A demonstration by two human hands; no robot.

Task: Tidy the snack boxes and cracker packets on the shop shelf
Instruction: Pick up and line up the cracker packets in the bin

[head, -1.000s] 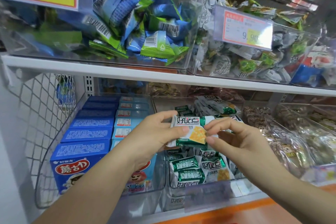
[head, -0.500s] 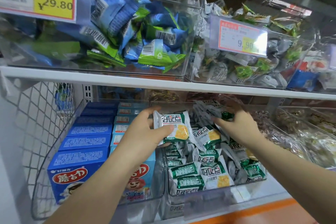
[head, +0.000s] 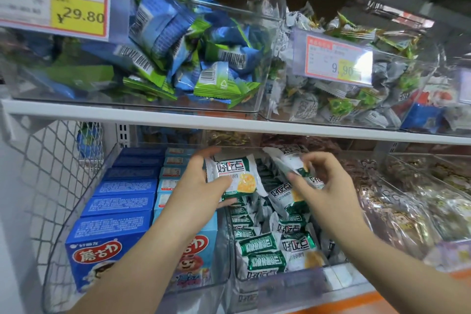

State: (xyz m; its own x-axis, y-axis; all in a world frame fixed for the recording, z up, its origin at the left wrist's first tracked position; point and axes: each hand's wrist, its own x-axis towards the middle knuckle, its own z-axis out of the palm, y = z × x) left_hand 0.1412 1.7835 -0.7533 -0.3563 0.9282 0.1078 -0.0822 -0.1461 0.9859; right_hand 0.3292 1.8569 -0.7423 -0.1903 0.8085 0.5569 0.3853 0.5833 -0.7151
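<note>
Head view, upper shelf: a price tag point(head: 76, 15) reads "¥29.80" and a smaller tag point(head: 340, 66) reads "9.90", both on clear bins of wrapped sweets. Lower shelf: blue snack boxes point(head: 102, 250) with "蘑古力" in a red oval stand in rows in the left tray point(head: 63, 224). White-green cracker packets point(head: 262, 247) marked "好吃点" are heaped in the middle bin point(head: 288, 282). The left hand point(head: 201, 186) grips one packet point(head: 234, 176) upright, thumb on its front, above the heap. The right hand point(head: 328, 186) pinches a second packet point(head: 290, 163), tilted, just beside the first.
</note>
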